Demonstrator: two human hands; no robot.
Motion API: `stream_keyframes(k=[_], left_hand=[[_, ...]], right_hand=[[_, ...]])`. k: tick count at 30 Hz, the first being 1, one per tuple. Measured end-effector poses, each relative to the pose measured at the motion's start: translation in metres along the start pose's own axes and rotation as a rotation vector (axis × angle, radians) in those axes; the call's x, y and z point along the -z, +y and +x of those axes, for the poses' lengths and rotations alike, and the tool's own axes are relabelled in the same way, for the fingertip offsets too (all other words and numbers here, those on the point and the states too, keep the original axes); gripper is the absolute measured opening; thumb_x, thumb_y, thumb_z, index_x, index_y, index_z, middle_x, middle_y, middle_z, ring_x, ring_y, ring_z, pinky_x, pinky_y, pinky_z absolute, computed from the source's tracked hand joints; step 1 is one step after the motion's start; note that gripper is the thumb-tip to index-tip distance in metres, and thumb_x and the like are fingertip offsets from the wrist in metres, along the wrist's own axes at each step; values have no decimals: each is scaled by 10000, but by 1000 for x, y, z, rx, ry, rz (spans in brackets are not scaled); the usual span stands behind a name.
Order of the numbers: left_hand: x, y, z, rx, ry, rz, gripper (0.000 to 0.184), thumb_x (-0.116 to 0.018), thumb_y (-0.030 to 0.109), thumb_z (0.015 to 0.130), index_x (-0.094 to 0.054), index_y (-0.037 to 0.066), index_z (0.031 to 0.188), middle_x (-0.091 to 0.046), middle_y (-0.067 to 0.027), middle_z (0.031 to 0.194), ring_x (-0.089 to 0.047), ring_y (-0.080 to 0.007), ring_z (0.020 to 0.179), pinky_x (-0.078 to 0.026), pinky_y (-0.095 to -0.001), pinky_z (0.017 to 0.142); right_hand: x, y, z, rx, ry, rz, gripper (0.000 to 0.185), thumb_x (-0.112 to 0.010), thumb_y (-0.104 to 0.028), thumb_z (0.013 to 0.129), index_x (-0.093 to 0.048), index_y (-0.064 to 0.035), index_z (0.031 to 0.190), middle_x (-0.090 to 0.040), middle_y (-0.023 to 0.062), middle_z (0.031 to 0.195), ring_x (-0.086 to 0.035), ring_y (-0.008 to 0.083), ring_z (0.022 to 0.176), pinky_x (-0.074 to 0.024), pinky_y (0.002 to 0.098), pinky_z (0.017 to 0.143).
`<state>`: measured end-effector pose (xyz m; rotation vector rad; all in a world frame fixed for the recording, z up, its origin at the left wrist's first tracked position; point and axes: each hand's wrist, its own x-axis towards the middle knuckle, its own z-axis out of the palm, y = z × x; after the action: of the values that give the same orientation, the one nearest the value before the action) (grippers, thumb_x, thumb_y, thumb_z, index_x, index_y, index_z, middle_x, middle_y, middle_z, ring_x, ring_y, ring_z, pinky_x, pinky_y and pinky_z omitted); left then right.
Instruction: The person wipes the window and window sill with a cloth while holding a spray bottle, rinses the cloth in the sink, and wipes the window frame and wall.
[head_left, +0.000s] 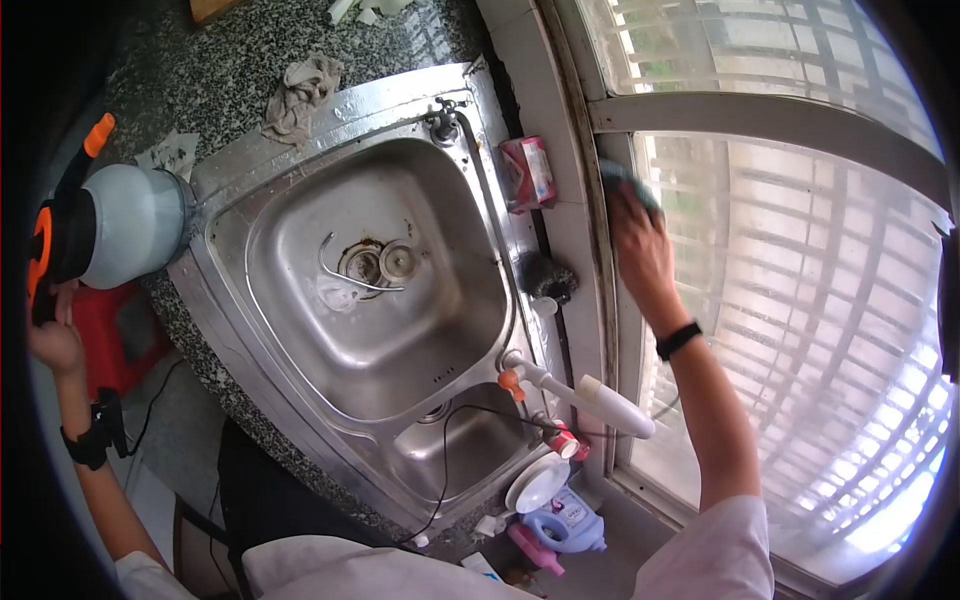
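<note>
My right hand (642, 245) presses a dark green cloth or pad (632, 186) against the window frame's inner edge, beside the glass pane (770, 300). Its fingers are bent over the pad. At the far left, my left hand (58, 335) is closed round the black handle of a spray bottle (135, 225) with orange parts and a pale, translucent body. The bottle lies tilted sideways over the counter edge. Between the hands is a steel double sink (380, 280), with a drain strainer and a bent wire in the larger basin.
A crumpled rag (300, 98) lies on the granite counter (215, 65). Behind the sink are a tap (446, 125), a red and white packet (528, 173), a black scourer (547, 278) and a white pipe (610, 405). Detergent bottles (567, 522) and a red stool (115, 335) stand lower.
</note>
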<state>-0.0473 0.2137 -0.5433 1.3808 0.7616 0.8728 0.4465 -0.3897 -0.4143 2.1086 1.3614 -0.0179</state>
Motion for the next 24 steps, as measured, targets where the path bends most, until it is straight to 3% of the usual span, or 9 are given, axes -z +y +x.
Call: stream_keyframes(k=[4, 7, 12, 14, 16, 18, 19, 22, 24], left_hand=[[5, -8, -7, 14, 122, 5, 514, -265, 418, 1018, -527, -4, 1151, -568, -122, 951, -564, -227, 856, -467, -384, 819], [14, -16, -4, 37, 165, 5, 519, -259, 419, 1017, -516, -2, 1179, -568, -137, 1007, -582, -254, 922, -479, -409, 859], [118, -85, 36, -30, -105, -32, 510, -277, 398, 1010, -505, -12, 1209, -550, -156, 1090, -588, -327, 974, -482, -477, 898], [171, -106, 60, 100, -248, -345, 415, -417, 152, 990, -491, -129, 1287, -546, -198, 1302, -549, -327, 1193, -443, -458, 1034], [173, -96, 74, 123, -168, -324, 383, -484, 100, 956, -513, -141, 1252, -533, -212, 1316, -556, -347, 1169, -444, -469, 1032], [195, -99, 85, -247, -177, 696, 336, -486, 104, 956, -561, -141, 1175, -570, -199, 1236, -560, -292, 1130, -441, -395, 1004], [205, -105, 85, -440, -165, 1196, 320, -488, 105, 955, -585, -140, 1136, -588, -192, 1195, -562, -264, 1110, -440, -358, 990], [199, -107, 85, -92, -50, 664, 335, -454, 109, 968, -530, -127, 1192, -572, -178, 1225, -546, -239, 1131, -423, -347, 999], [191, -107, 80, -10, -6, 516, 348, -432, 111, 976, -494, -118, 1230, -561, -169, 1245, -536, -223, 1145, -412, -339, 1006]], right_hand=[[-18, -7, -149, 87, -254, 137, 482, -499, -18, 811, -573, -32, 1287, -519, 83, 1390, -367, 208, 1388, -352, 412, 1102], [-19, -1, -192, 187, -350, 114, 477, -500, -39, 822, -568, -36, 1294, -515, 72, 1401, -378, 201, 1381, -352, 401, 1106], [-8, 15, -63, 82, -19, -74, 506, -504, -62, 801, -539, -9, 1303, -419, 90, 1475, -324, 241, 1408, -310, 392, 1123], [4, 16, -2, 23, 92, -135, 486, -508, -93, 810, -562, -45, 1290, -403, 59, 1492, -291, 225, 1425, -294, 376, 1130], [3, 16, 14, -9, 159, -102, 465, -501, -96, 816, -581, -53, 1272, -418, 50, 1484, -296, 219, 1422, -294, 371, 1128], [-3, 10, -3, -18, 172, -58, 449, -502, -84, 815, -596, -37, 1252, -439, 58, 1469, -305, 217, 1417, -295, 369, 1128], [-8, 4, -33, -5, 17, 11, 434, -506, -68, 812, -609, -14, 1230, -447, 70, 1460, -313, 216, 1413, -304, 372, 1122], [-46, -14, -167, 45, -208, 63, 470, -503, -56, 808, -580, 20, 1266, -471, 110, 1439, -350, 209, 1393, -318, 380, 1108], [-63, -23, -268, 100, -375, 72, 530, -508, -92, 807, -536, -4, 1329, -469, 95, 1446, -348, 182, 1394, -302, 370, 1121]])
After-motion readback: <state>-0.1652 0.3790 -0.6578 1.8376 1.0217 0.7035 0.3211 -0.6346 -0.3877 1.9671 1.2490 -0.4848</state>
